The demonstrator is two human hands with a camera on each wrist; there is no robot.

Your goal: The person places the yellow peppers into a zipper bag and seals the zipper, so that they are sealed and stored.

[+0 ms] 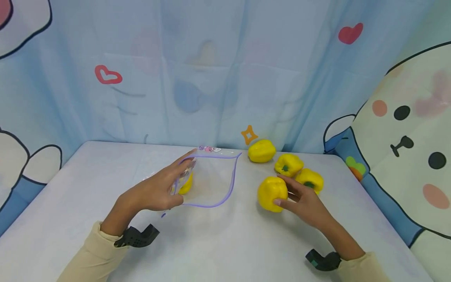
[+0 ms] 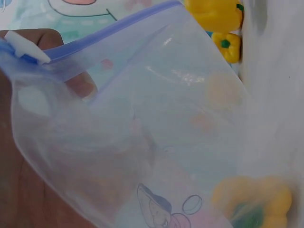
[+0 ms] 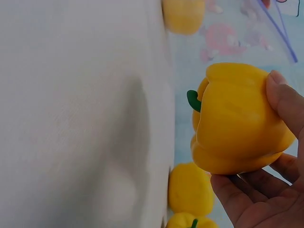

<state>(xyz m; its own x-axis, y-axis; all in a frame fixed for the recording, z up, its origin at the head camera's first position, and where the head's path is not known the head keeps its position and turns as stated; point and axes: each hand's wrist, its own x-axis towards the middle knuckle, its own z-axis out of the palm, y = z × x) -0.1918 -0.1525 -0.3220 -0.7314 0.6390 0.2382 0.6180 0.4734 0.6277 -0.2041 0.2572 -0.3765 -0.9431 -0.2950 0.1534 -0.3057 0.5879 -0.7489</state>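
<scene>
My left hand (image 1: 153, 192) grips one side of a clear zip bag (image 1: 211, 182) with a purple seal, its mouth spread toward me. In the left wrist view, the white slider (image 2: 27, 47) lies by the fingers. Through the clear plastic shows a yellow bell pepper (image 2: 254, 202) inside the bag. To the right, my right hand (image 1: 308, 203) holds another yellow bell pepper (image 3: 242, 118) between thumb and fingers, above the table. Its green stem (image 3: 194, 100) points away from the palm.
Three more yellow bell peppers sit on the white table (image 1: 225, 250) at the back right: one pepper (image 1: 262, 151) near the far edge, one pepper (image 1: 289, 164) in front of it, and one pepper (image 1: 311, 179) behind my right hand. A printed curtain (image 1: 211, 78) hangs behind.
</scene>
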